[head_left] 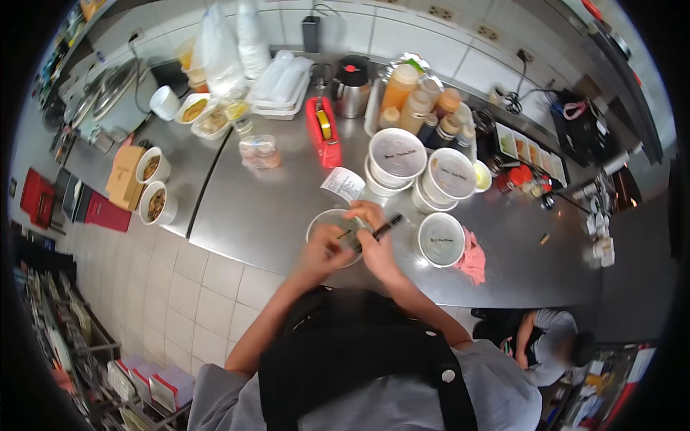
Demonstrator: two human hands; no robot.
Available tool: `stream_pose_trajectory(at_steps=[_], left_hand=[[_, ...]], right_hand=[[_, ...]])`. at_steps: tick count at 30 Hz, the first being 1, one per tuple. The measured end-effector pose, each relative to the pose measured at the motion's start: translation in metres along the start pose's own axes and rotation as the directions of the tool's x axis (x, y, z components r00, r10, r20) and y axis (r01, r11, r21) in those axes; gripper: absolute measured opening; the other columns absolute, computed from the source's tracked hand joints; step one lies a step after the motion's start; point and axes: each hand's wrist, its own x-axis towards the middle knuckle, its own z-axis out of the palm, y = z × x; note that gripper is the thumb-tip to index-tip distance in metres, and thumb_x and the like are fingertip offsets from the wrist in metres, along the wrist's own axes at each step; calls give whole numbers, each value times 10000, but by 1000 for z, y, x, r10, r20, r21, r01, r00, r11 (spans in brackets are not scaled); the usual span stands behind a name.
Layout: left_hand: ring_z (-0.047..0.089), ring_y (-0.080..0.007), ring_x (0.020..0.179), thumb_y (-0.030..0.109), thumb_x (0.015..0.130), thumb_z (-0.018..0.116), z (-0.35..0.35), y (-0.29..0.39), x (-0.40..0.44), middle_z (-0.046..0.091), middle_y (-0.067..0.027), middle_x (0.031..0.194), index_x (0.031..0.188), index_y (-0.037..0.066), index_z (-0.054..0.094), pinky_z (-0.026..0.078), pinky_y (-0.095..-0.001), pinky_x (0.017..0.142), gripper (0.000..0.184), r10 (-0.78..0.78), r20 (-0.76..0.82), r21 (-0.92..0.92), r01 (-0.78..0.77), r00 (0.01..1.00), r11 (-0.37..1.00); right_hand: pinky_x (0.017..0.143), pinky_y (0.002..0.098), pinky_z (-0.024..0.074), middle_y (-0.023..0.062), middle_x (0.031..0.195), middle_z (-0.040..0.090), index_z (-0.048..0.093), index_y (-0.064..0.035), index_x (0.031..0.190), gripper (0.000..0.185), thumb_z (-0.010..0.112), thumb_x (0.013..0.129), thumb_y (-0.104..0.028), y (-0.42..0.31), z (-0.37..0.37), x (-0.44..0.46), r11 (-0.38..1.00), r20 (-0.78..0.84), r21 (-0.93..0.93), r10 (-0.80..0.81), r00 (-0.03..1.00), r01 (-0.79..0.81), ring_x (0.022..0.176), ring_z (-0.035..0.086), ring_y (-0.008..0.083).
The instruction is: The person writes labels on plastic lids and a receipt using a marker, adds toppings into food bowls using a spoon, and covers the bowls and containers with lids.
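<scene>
Right hand: The bare right hand (377, 246) closes its fingers on a slim black marker (389, 225), whose far end points away to the right.
Left hand: The left hand (321, 251), blurred, curls above the near left part of a lid; whether it grips anything cannot be told.
Tub at work: A round white plastic tub with a translucent lid (329, 220) sits under both hands, near the front edge of a grey steel counter (262, 223).
Printed slip: A white paper slip with dark print (343, 184) lies just beyond the tub, its text too small to read.
Right side: A single white tub with dark lettering on its lid (441, 239) stands beside a crumpled pink cloth (471, 257).
Stacks: Two piles of white lidded tubs, left (397, 158) and right (451, 174), rise behind it.
Back row: A red tape dispenser (328, 144) stands near a steel flask with a black top (351, 93).
Far left: Two white bowls of brown food, one (152, 165) beyond the other (158, 203), flank a brown cardboard box (126, 177).
Bystander: A person in a grey shirt (552, 341) appears at lower right.
</scene>
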Motion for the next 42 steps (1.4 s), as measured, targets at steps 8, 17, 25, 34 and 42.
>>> stream_pose_trajectory(at_steps=[8,17,25,34,42], left_hand=[[370,-211,1331,452,998,458,15,-86,-3,396,-121,1440,1462,26,263,270,-380,1120,659,-331,153,-696,340,931,632],[258,-263,1408,404,971,543,87,66,48,273,-164,1518,1519,45,155,270,-372,1117,762,137,445,-515,128,885,847],[500,-206,950,162,869,668,110,-63,102,528,-133,1112,1198,81,590,449,-340,769,348,-220,-313,-222,154,924,963],[602,-174,649,117,790,731,74,-126,136,678,-84,749,911,68,725,483,-306,621,131,-128,-388,-126,85,913,988],[571,-248,959,134,847,677,63,-42,41,530,-131,1128,1097,61,638,465,-343,867,264,269,-452,564,39,851,825]], right_hand=[[736,444,539,300,1046,591,351,44,1365,559,524,841,-46,30,-18,-38,700,156,-237,712,685,-673,755,671,342],[407,301,521,174,767,646,493,90,1227,389,459,862,-43,-50,-181,-56,781,-345,-186,516,784,-596,494,646,224],[390,321,513,185,697,636,524,133,1062,295,459,838,-48,-6,-226,-62,700,-405,-122,612,679,-704,465,647,269],[607,401,534,161,814,625,566,76,1025,212,526,890,-82,-30,-199,-45,466,-471,-746,137,872,-476,697,663,261],[631,333,407,92,725,523,555,-3,708,275,642,899,-180,-27,-84,-28,897,-41,-436,63,997,-74,685,501,204]])
